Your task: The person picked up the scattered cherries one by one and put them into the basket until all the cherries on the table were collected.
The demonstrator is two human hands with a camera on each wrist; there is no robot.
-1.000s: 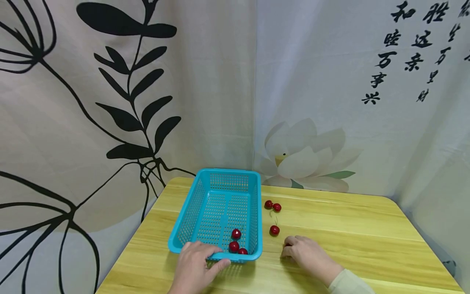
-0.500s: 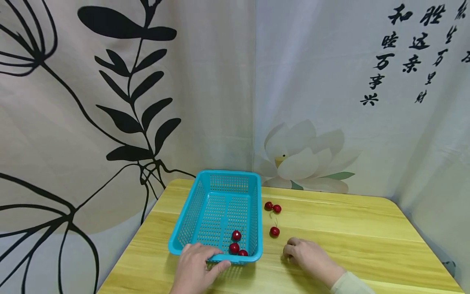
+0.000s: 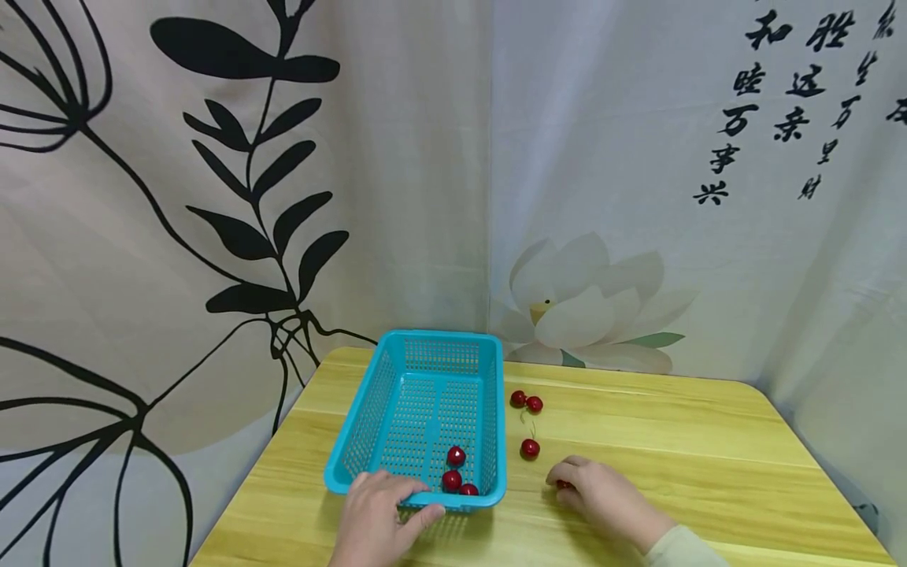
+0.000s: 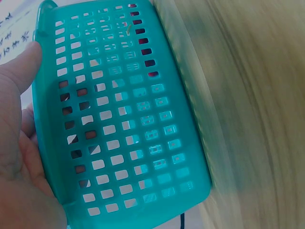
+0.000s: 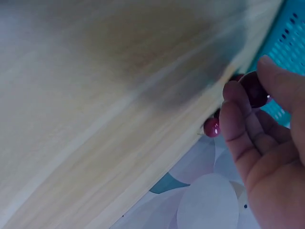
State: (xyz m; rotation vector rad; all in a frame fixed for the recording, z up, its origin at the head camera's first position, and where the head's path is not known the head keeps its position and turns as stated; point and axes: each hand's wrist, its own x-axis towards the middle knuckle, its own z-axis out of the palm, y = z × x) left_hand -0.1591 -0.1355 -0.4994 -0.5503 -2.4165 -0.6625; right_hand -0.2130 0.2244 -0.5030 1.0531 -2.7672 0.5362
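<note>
A blue plastic basket [image 3: 494,425] stands on the wooden table, its near rim gripped by my left hand [image 3: 379,512], thumb on the outside. The left wrist view shows that thumb [image 4: 26,67] over the rim, with the other fingers partly behind the basket wall. Inside, near the front right corner, lie three red cherries [image 3: 451,480]. To the basket's right, my right hand [image 3: 605,500] pinches a dark red cherry [image 5: 255,89] between thumb and fingers, low over the table. Beyond it are a single stemmed cherry [image 3: 530,449] and a pair of cherries [image 3: 534,404].
The light wooden table [image 3: 673,441] reaches back to a printed curtain [image 3: 425,197] with plant drawings and dark characters. The loose cherries lie close along the basket's right side.
My right hand has turned slightly, and the red of a cherry now shows between its fingers. The left hand stays on the basket rim. The head view has tilted up a little.
</note>
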